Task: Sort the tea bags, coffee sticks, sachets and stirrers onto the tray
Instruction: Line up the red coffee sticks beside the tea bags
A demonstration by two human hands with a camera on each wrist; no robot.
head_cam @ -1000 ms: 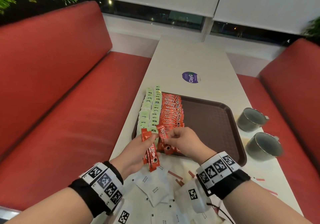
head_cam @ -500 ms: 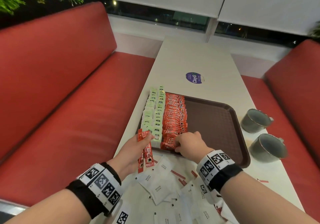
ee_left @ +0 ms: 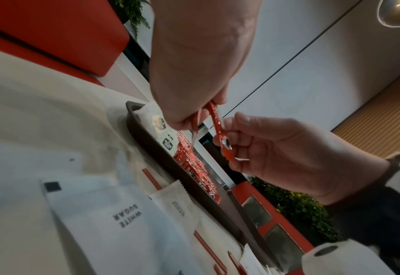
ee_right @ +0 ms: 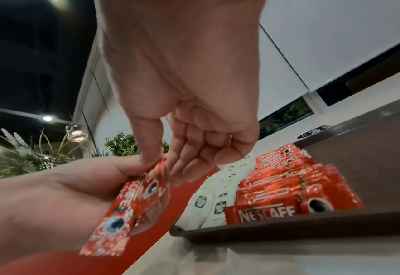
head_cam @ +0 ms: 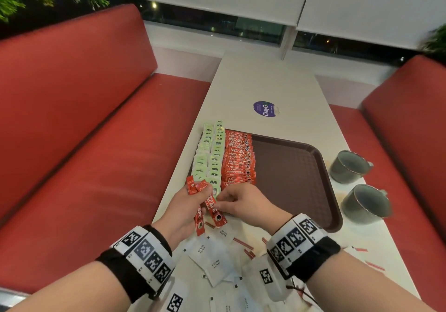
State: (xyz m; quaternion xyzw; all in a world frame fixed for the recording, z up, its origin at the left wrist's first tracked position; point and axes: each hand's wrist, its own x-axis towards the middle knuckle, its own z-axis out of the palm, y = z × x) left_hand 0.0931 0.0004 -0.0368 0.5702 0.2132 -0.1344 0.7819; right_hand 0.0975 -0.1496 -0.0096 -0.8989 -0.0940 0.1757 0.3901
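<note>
My left hand [head_cam: 194,199] grips a few red coffee sticks [head_cam: 209,206] just off the near left corner of the brown tray [head_cam: 292,181]. My right hand [head_cam: 222,199] has its thumb and forefinger pinched on one of these sticks [ee_left: 219,128], beside the left thumb. The same pinch shows in the right wrist view, on the sticks [ee_right: 133,197]. On the tray's left side lie two rows of green tea bags [head_cam: 209,157] and one row of coffee sticks [head_cam: 239,159]. White sugar sachets [head_cam: 209,257] and thin red stirrers [head_cam: 243,244] lie loose on the table under my wrists.
Two grey cups [head_cam: 348,167] [head_cam: 366,204] stand on the table right of the tray. The tray's right half is bare. A round purple sticker [head_cam: 264,109] marks the far tabletop. Red bench seats [head_cam: 96,167] flank the table.
Half a second ago my right hand was at the near end of the tray's coffee row. It has come back to my left hand and pinches another stick.
</note>
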